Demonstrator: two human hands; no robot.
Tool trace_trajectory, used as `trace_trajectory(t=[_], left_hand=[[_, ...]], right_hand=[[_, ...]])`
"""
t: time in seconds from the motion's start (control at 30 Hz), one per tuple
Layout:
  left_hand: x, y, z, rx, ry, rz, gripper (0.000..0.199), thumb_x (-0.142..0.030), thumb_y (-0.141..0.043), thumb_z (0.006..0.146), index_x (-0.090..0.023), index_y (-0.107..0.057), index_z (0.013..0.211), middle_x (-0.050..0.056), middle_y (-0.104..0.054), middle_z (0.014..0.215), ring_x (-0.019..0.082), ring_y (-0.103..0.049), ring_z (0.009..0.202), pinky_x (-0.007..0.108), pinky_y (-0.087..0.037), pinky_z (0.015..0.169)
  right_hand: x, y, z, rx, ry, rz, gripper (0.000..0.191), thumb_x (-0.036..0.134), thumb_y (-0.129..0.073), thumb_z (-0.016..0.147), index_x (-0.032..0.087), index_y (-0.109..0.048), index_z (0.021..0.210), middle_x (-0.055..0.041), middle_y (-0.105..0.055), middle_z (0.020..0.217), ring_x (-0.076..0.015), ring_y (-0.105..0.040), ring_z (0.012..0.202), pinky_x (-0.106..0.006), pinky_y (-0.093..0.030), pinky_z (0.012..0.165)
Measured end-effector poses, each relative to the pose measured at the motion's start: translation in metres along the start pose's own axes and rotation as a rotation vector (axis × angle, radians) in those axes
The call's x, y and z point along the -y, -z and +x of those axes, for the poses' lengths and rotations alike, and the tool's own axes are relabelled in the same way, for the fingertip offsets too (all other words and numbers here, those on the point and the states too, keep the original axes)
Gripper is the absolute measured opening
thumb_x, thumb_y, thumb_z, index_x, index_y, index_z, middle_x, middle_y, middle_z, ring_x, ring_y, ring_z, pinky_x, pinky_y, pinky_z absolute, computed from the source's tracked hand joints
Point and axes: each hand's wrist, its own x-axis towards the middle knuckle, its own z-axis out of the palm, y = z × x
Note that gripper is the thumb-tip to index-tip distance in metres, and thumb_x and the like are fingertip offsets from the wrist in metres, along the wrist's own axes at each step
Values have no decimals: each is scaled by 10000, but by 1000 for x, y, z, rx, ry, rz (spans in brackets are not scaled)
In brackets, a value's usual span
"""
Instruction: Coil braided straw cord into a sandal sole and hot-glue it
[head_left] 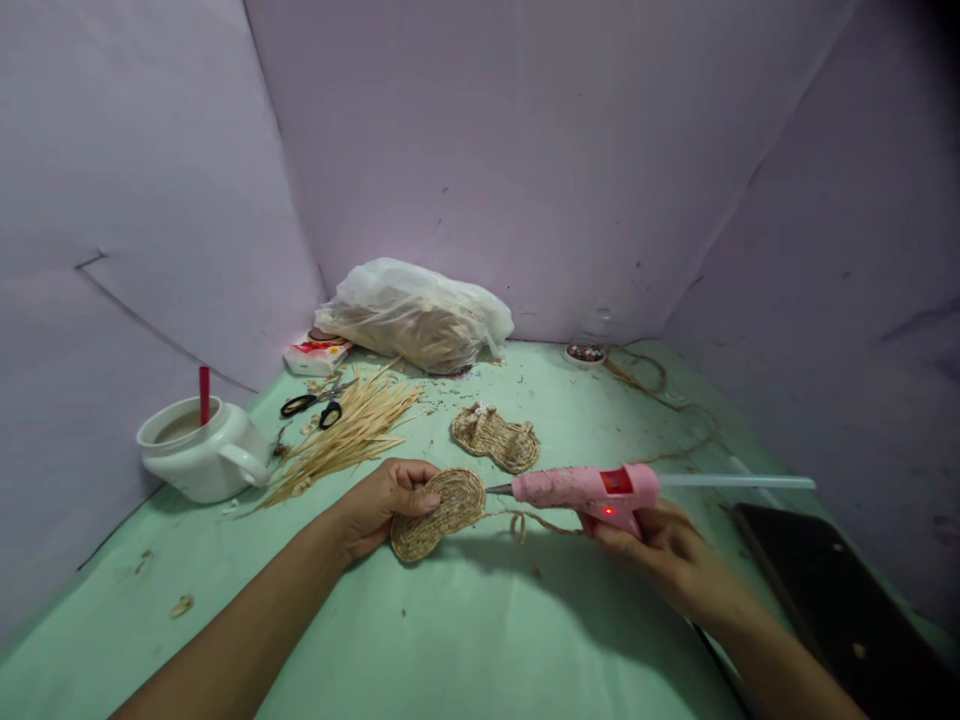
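Note:
Between the thumb and fingers of my left hand (394,503) is a coiled twine sole (450,510), shaped like a small slipper bottom and tilted up off the table. My right hand (656,550) is wrapped round a pink hot glue gun (585,490) with a lit red light and a long clear glue stick (739,482) out of its back. The gun's metal nozzle points left at the sole's right edge; whether they touch I cannot tell. A loose braided twine (536,521) trails from that edge toward my right hand. Behind lies another woven sole (495,438) with raised bits on it.
A white pot (202,455) with a red stick stands at left, near dry straw strips (349,425) and black-handled scissors (313,405). A plastic bag (420,315) and small bead dish (585,355) are at the back wall. A dark flat slab (832,600) lies right.

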Motion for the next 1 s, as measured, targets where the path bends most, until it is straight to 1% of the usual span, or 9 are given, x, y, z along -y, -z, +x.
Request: trace_trajectory(t=[0.13,0.27,0.43,0.6,0.7,0.83,1.0], left_hand=[[1,1,0,3,-5,-4,395,-264,-848,485,-77,-703,801,95,-717,737,158,-646,635,231,-496,599],[1,1,1,11,-2,-1,369,-256,-845,493,-84,-704,788,98,-720,745,166,-652,646,234,-496,600],[0,1,0,21,6,11,374,-261,-844,494,-85,-709,795,97,-720,739,163,-650,638,231,-495,597],[1,1,0,15,8,20,387,-273,-849,481,-82,-707,787,94,-717,723,158,-642,617,228,-488,581],[2,2,1,17,15,14,396,-276,-850,479,-83,-707,794,96,-719,729,162,-645,623,233,-491,588],[1,2,1,19,6,11,382,-270,-843,492,-84,-707,797,96,-718,732,162,-646,629,233,-491,590],[0,1,0,22,0,21,355,-263,-836,501,-85,-709,781,93,-718,722,159,-645,621,226,-486,578]], right_hand=[[1,-1,0,13,-11,9,227,403,-607,737,193,-626,650,-12,-546,622,-160,-496,594,-279,-416,538],[3,-2,0,13,-8,1,252,430,-588,748,202,-609,645,-7,-497,583,-145,-445,548,-265,-372,478],[3,-2,0,-3,-1,-28,346,468,-588,739,204,-513,529,23,-378,518,-114,-343,489,-247,-310,433],[2,-2,0,28,-30,-3,386,504,-596,725,200,-492,511,34,-347,509,-104,-314,477,-247,-284,427],[1,-1,0,36,-48,6,396,502,-599,722,199,-473,500,34,-343,513,-103,-317,479,-251,-284,436],[0,0,1,60,-40,39,340,494,-602,724,199,-540,567,26,-389,533,-117,-350,496,-259,-311,453],[1,2,1,67,-9,39,319,479,-626,721,201,-568,576,25,-424,546,-128,-393,515,-268,-355,491]])
